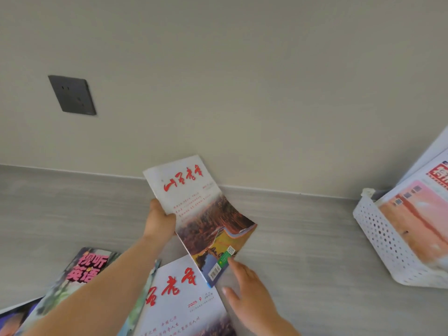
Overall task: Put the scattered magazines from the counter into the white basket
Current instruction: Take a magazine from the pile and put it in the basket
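My left hand [160,221] grips the left edge of a magazine [201,219] with red calligraphy and an autumn landscape cover, lifted above the grey counter [303,238]. My right hand [249,297] is open, its fingertips touching the magazine's lower corner. Beneath lies a second magazine [184,299] with the same red title, dated 2025 9. To its left a magazine [82,270] with pink characters rests on others. The white perforated basket [380,236] sits at the right edge, tilted, with magazines [417,214] inside it.
A dark wall socket [72,95] sits on the beige wall behind the counter. More magazine covers [12,321] overlap at the bottom left corner. Bare counter lies between the held magazine and the basket.
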A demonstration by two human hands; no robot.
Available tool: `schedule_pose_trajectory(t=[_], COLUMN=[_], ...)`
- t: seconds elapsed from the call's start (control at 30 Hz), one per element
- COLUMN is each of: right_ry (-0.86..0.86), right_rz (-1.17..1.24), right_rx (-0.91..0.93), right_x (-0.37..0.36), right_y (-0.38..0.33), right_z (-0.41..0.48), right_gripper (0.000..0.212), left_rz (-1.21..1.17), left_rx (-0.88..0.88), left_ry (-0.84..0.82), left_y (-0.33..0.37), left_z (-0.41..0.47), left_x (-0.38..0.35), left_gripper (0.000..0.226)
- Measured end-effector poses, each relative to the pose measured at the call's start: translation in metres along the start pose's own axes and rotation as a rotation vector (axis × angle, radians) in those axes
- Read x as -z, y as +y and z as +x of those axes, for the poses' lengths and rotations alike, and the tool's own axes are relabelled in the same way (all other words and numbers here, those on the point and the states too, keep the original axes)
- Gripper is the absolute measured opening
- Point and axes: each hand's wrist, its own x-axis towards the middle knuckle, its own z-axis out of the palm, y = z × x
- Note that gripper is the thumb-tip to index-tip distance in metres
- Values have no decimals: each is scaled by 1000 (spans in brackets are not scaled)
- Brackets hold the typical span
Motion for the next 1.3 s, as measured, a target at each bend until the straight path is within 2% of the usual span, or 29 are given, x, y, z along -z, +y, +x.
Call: schedule_pose_trajectory(t=[0.13, 0.27, 0.4, 0.5, 0.6, 0.73, 0.83, 0.93, 1.03, 1.2, 1.3], right_ry=[295, 623, 669, 587, 517, 547, 611, 721, 852, 1064, 1140], right_rz=[184, 363, 637, 820, 756, 719, 661, 557, 467, 483, 543], right_rx=[-93, -245, -306, -294, -269, -291, -275, -233, -232, -300, -361], right_x=[39, 91, 142, 173, 199, 221, 236, 253, 267, 281, 284], right_y=[5, 23, 46, 64, 88, 119, 137, 155, 172, 208, 232], right_z=[-1, -6, -23, -39, -61, -86, -97, -105, -112, -121, -123], right_gripper=[62, 68, 75, 61, 18, 28, 27, 8, 10, 24, 17], left_rz=[-167, -241, -252, -231, -208, -131, -89, -117, -118, 9, 20], left_rx=[-194, -304, -392, -447, -475, -509, -527, -537, -567, -653, -677], left_ry=[-128, -256, -339, -406, -420, -384, -367, -344, -328, -235, -276], left_y=[37, 69, 91, 107, 124, 144, 162, 182, 202, 232, 243], left_z=[-26, -57, -80, -96, -108, -123, -133, -138, -139, -141, -146], left_x=[1, -5, -24, -45, -70, -114, -154, -195, -237, -306, -343], left_gripper=[36, 31, 29, 32, 36, 22, 28, 30, 32, 25, 25])
